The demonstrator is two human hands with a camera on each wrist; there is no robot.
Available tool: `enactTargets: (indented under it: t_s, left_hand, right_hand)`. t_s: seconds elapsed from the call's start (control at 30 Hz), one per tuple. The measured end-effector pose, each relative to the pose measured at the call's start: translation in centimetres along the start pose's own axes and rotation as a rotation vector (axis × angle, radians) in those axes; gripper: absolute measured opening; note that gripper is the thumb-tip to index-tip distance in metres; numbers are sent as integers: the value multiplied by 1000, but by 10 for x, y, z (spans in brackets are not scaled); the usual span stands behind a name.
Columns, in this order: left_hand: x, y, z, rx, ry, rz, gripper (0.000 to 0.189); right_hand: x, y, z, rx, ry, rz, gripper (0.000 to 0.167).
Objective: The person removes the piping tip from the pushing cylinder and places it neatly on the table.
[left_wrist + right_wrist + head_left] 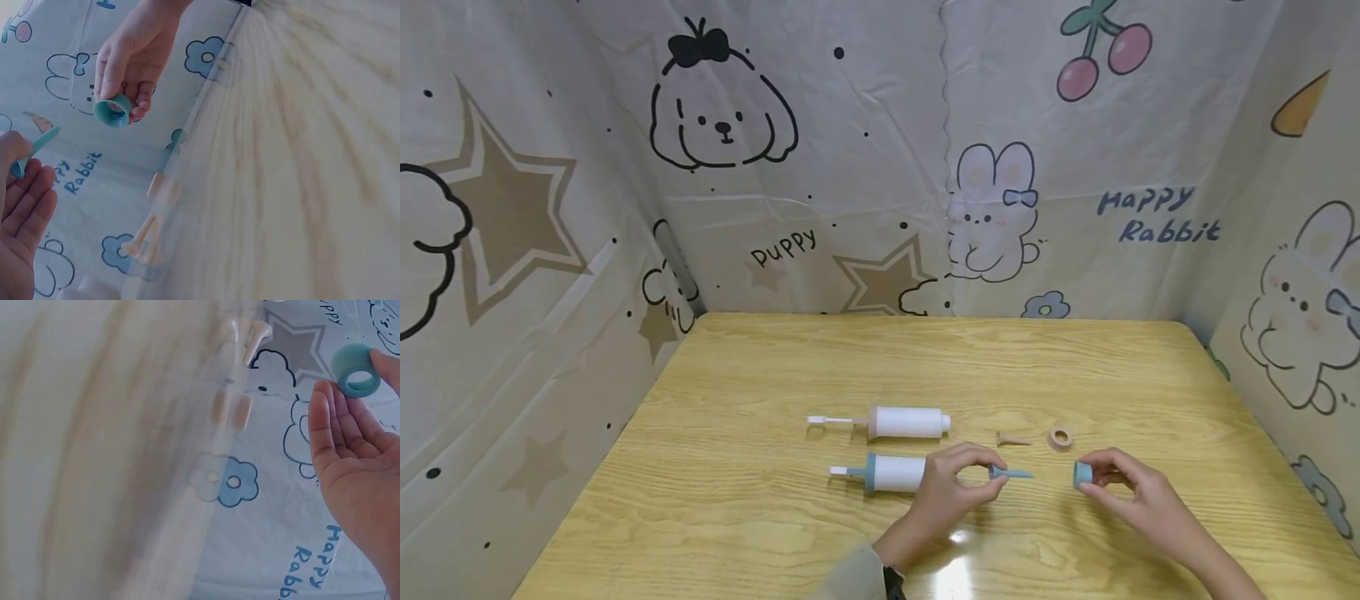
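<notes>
My left hand pinches a teal funnel-shaped piece with a thin tapering stem, its wide end at the fingertips and the stem pointing right. To its right, my right hand holds a teal ring-shaped cap between thumb and fingers. In the right wrist view the cap shows a hole through it. The two teal pieces are apart, both above the table. Behind the left hand lies a white cylinder with a teal collar and a thin flat-tipped stick; the hand hides its right end.
A second white cylinder, with a beige collar and a similar stick, lies farther back. Near it on the wooden table are a beige funnel-shaped piece and a beige ring. A printed curtain surrounds the table's back and sides.
</notes>
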State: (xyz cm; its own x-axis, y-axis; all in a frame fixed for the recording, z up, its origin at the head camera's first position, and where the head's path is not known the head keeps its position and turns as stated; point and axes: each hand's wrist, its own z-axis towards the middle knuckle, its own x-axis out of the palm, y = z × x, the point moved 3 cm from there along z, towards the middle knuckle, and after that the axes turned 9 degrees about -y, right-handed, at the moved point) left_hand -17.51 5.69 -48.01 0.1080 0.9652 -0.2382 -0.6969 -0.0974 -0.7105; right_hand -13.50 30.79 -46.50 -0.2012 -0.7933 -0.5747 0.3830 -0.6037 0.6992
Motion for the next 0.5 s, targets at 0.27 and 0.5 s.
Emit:
enactTargets:
  t_s: [0.27, 0.5]
  left_hand:
    - [9, -5, -1, 21, -10, 3, 9]
    - [13, -8, 0, 57, -10, 19, 12]
  right_hand:
    - [-6, -8, -3, 0, 10, -29, 28]
    - [-3, -13, 2, -16, 58, -78, 26]
